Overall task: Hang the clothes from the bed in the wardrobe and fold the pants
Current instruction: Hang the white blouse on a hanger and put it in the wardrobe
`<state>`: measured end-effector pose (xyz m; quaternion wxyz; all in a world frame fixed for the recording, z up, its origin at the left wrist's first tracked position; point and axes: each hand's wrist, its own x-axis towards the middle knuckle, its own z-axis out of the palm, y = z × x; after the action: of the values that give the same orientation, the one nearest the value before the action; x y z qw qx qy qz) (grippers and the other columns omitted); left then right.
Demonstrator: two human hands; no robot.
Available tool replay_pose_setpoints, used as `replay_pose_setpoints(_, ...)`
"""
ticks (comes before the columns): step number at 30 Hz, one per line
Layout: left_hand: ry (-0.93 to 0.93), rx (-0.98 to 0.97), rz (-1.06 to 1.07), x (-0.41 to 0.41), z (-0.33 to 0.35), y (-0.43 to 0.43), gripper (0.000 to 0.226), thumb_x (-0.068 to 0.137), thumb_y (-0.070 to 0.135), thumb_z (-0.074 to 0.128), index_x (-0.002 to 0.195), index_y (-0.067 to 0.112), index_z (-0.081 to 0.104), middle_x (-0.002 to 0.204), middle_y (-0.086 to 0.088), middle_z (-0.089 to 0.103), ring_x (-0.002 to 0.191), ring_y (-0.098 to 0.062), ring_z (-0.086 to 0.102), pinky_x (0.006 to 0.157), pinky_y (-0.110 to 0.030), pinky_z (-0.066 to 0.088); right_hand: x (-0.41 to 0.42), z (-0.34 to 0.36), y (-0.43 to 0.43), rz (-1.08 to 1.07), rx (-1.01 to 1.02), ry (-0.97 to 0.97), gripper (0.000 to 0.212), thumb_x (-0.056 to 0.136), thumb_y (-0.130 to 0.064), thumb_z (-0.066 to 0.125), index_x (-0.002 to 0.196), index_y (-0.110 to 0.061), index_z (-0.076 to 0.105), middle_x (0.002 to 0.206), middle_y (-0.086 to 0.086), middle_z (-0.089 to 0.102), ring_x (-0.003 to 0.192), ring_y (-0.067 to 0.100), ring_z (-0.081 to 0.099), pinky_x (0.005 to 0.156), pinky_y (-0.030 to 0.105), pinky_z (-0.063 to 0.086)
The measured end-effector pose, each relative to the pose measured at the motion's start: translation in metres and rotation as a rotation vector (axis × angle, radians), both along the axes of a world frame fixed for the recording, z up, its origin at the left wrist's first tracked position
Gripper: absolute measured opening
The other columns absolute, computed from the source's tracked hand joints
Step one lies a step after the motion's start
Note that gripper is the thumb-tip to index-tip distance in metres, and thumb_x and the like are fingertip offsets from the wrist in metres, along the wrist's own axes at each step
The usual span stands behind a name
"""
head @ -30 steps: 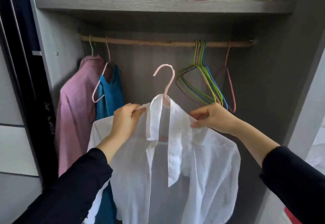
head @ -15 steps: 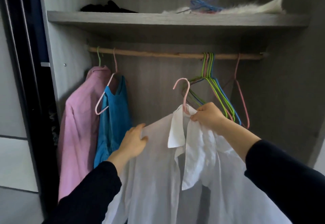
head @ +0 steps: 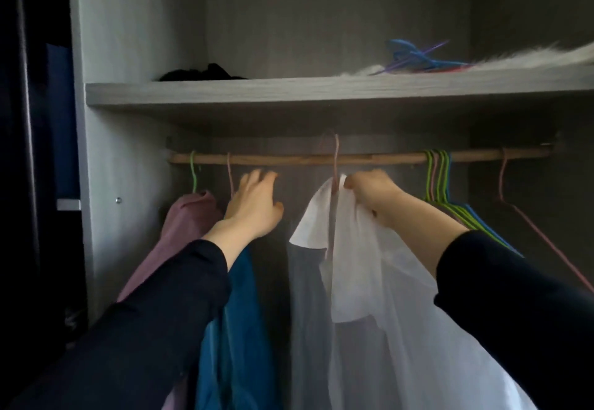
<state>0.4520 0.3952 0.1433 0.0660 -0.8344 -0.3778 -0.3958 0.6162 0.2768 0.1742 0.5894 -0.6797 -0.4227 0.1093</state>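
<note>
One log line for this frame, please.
white shirt: hanger hook over rod | right hand: grips collar | left hand: open, beside teal top

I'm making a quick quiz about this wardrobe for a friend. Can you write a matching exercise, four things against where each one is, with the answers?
Things:
1. white shirt
2. teal garment
3. black cloth
4. bunch of empty green and blue hangers

Places:
A. on the shelf, left part
B. on the rod, to the right of the right hand
C. below the left hand, beside the pink garment
D. on a pink hanger, collar held by the right hand

Pairs: 1-D, 2-C, 3-A, 4-B
</note>
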Motion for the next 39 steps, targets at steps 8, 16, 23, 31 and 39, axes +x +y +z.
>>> replay_pose_setpoints(8,0.181,0.27,0.095,-0.008,0.043,0.085,0.06,0.092,0.014,0.045,0.149,0.015,0.027,0.153,-0.004,0.031,0.141,-0.023,0.026,0.119,-0.043,-0.001,-0.031,0.005,0.089,0.02,-0.019,-0.023,0.023,0.096,-0.014,0.044,0.11,0.001,0.054,0.1,0.019,0.059,0.09,0.034,0.06,0.074,0.035,0.052)
replay_pose_setpoints(16,-0.038,0.216,-0.065,-0.009,0.045,0.093,0.053,0.09,0.002,0.043,0.14,0.018,0.045,0.141,-0.005,0.049,0.132,-0.032,0.038,0.113,-0.036,0.021,-0.055,-0.03,0.134,0.058,-0.097,0.07,0.029,0.091,-0.007,0.052,0.116,0.005,0.056,0.098,0.016,0.056,0.087,0.029,0.056,0.072,0.034,0.048)
replay_pose_setpoints(23,-0.111,0.265,-0.027,-0.006,0.047,0.093,0.041,0.096,0.018,0.038,0.137,0.013,0.041,0.103,-0.017,0.067,0.099,-0.038,0.059,0.092,-0.041,0.043,-0.059,-0.04,0.14,0.18,-0.052,0.087,0.021,0.088,-0.007,0.063,0.107,0.003,0.063,0.114,0.021,0.065,0.102,0.033,0.064,0.088,0.043,0.055)
replay_pose_setpoints(31,-0.049,0.238,0.067,0.001,0.057,0.088,0.042,0.099,0.032,0.033,0.136,0.017,0.046,0.105,-0.016,0.068,0.097,-0.035,0.062,0.111,-0.043,0.027,-0.027,-0.043,0.11,0.153,-0.099,-0.1,0.019,0.091,-0.023,0.061,0.098,-0.006,0.068,0.089,0.006,0.065,0.073,0.017,0.061,0.064,0.029,0.054)
replay_pose_setpoints(39,0.053,0.243,-0.033,0.07,0.054,0.04,0.047,0.098,0.032,0.035,0.141,0.015,0.042,0.141,-0.011,0.046,0.129,-0.031,0.041,0.115,-0.046,0.013,0.049,-0.031,0.039,-0.39,-0.161,-0.643,0.017,0.084,-0.017,0.058,0.091,-0.01,0.072,0.094,0.012,0.07,0.094,0.032,0.065,0.073,0.031,0.047)
